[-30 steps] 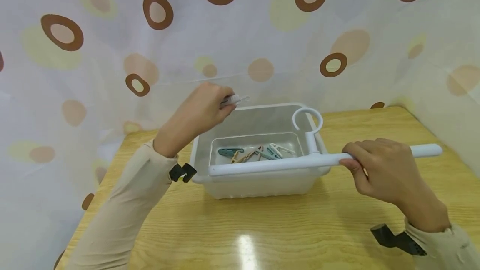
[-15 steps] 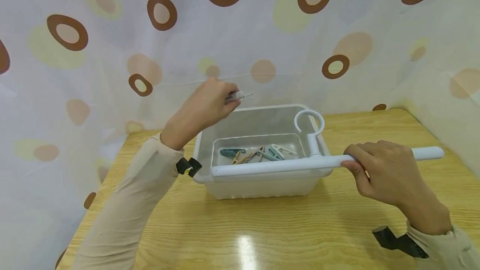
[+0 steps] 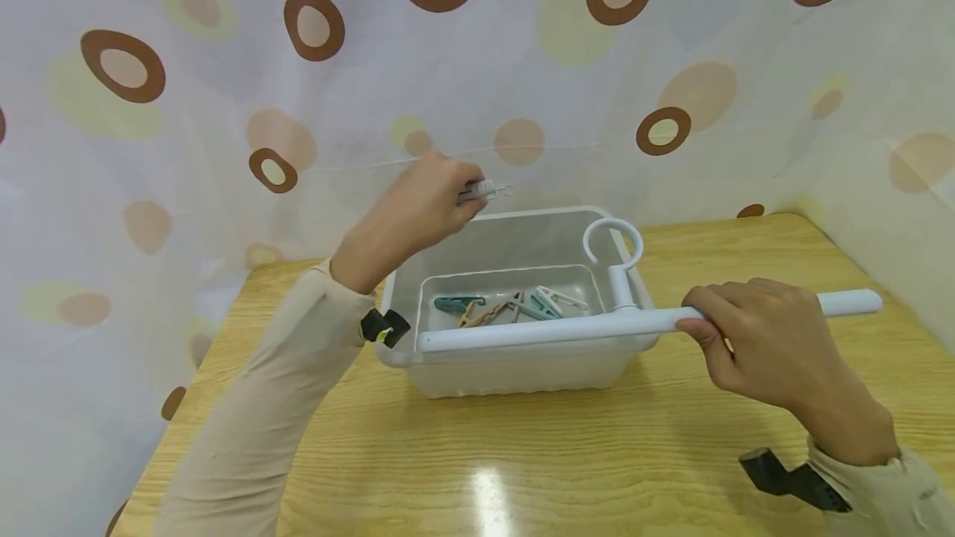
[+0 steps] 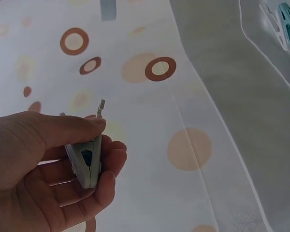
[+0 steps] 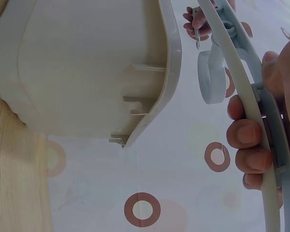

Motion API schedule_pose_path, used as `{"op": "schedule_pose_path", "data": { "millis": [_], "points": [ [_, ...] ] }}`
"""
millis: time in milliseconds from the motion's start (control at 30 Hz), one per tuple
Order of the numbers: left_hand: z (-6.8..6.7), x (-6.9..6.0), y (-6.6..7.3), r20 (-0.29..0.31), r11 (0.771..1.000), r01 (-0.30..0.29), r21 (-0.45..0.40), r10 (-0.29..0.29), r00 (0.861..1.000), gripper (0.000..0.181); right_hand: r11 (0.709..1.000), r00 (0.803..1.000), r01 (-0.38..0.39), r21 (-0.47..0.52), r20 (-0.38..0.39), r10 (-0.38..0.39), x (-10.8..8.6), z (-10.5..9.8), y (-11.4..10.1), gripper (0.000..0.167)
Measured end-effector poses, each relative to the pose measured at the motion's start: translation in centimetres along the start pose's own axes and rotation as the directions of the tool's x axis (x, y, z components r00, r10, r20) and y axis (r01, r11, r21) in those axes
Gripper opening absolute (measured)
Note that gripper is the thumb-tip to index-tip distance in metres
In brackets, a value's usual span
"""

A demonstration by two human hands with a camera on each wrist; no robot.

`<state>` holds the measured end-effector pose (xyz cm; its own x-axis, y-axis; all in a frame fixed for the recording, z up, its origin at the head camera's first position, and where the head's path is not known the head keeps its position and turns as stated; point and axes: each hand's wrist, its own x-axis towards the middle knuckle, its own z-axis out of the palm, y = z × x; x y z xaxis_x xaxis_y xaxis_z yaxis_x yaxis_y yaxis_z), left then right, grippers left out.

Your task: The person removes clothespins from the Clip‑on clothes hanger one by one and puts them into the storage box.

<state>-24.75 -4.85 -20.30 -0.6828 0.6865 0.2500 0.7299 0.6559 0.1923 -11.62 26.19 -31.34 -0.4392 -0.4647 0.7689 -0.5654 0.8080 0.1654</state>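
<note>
My left hand (image 3: 418,210) is raised over the back left of the white plastic tub. It pinches a pale grey clothespin (image 4: 89,166) between thumb and fingers; in the left wrist view a dark inset shows on the pin's side. My right hand (image 3: 768,346) grips the bar of a white clothes hanger (image 3: 537,333), right of its round hook (image 3: 637,247). The hanger is held across the tub's front rim, hook upward. In the right wrist view, curled fingers (image 5: 246,134) wrap the hanger's hollow underside. Whether hanger and rim touch, I cannot tell.
The translucent white tub (image 3: 515,378) stands on a wooden table (image 3: 597,454). Several clothespins lie inside, among them a teal one (image 3: 455,303), a tan one (image 3: 477,317) and a white one (image 3: 563,298). A white sheet with brown rings (image 3: 313,27) hangs behind and at the sides.
My left hand has drifted right and slightly up with the clothespin. The right hand and hanger stay nearly where they were.
</note>
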Motion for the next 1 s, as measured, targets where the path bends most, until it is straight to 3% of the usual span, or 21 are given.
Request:
{"op": "schedule_pose_path", "data": {
  "millis": [300, 633, 1000],
  "points": [
    [0.9, 0.6, -0.6, 0.0, 1.0, -0.015, 0.001, 0.015, 1.0, 0.012, 1.0, 0.999, -0.004, 0.005, 0.034, 0.004, 0.0, -0.1, 0.0, 0.052],
    [1.8, 0.9, -1.1, 0.037, 1.0, 0.009, -0.005, -0.008, 0.999, 0.012, 1.0, 0.998, -0.024, -0.008, 0.065, 0.024, -0.1, -0.4, 0.1, 0.052],
    [3.0, 1.3, -1.4, 0.052, 1.0, 0.006, -0.007, -0.005, 0.999, 0.011, 1.0, 0.999, -0.019, -0.004, 0.035, 0.019, 0.0, -0.3, 0.2, 0.052]
  ]
}}
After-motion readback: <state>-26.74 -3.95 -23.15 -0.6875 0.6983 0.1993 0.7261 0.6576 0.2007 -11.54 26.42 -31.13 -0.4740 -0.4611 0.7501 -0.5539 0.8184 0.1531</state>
